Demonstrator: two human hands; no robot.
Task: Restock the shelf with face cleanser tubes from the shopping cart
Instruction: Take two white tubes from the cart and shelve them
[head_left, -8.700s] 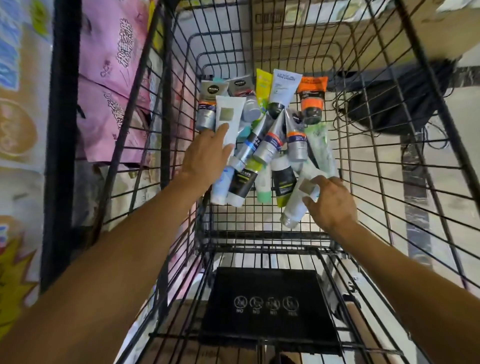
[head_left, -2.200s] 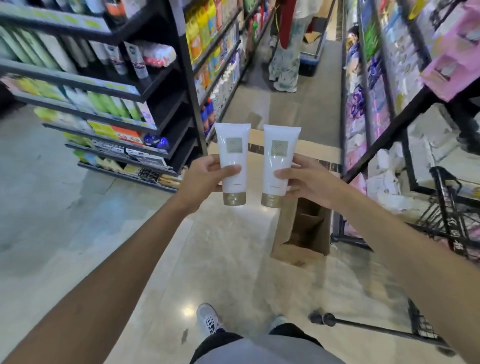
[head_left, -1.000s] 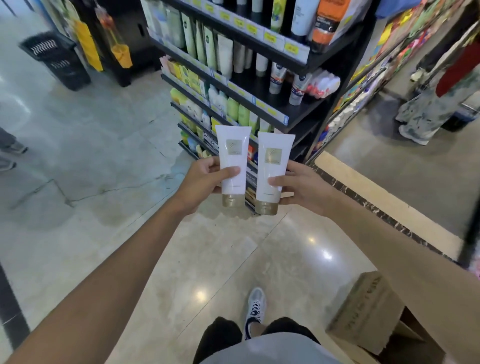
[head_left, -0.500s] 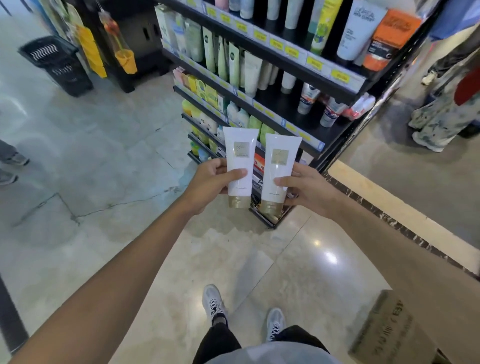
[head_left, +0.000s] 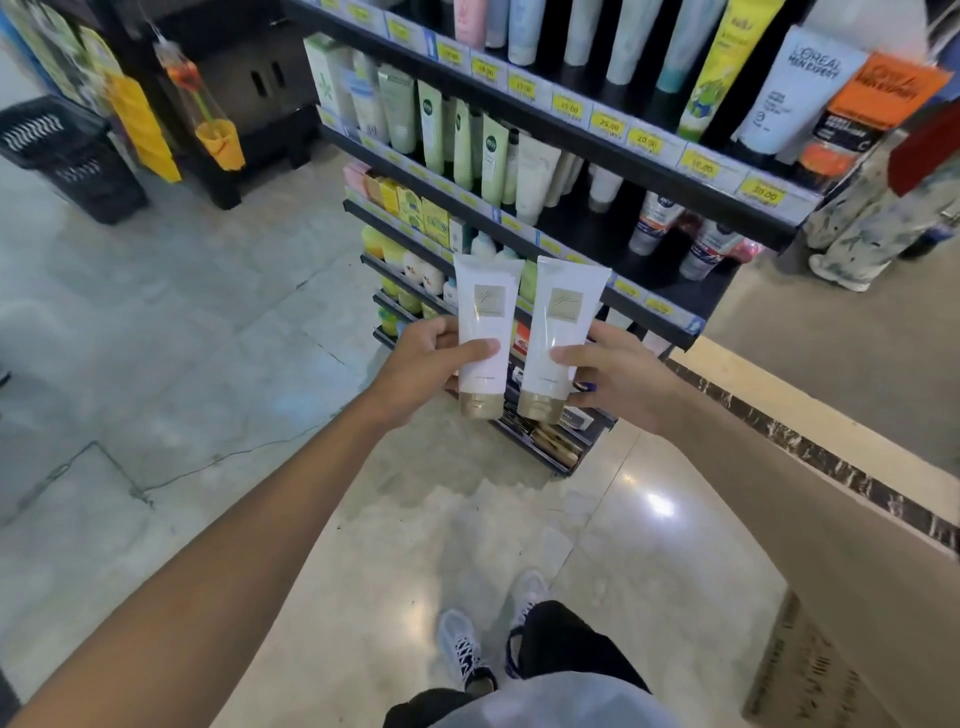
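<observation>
I see my left hand (head_left: 423, 371) wrapped around a smooth white tube (head_left: 485, 332) with a matte gold cap pointing down, thumb laid across its front and fingers curled behind. My right hand (head_left: 618, 382) grips a matching second tube (head_left: 558, 335) the same way, the two flat-crimped tubes upright, side by side and just apart. Both hang in front of the black shelf (head_left: 571, 119), its tiers lined with glossy tubes and yellow price tags, above polished stone floor (head_left: 208, 322).

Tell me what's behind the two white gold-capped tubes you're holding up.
Behind the white gold-capped tubes, gripped by the left hand and right hand, stands the black shelf unit's lower tiers. The products directly behind them are covered.
</observation>
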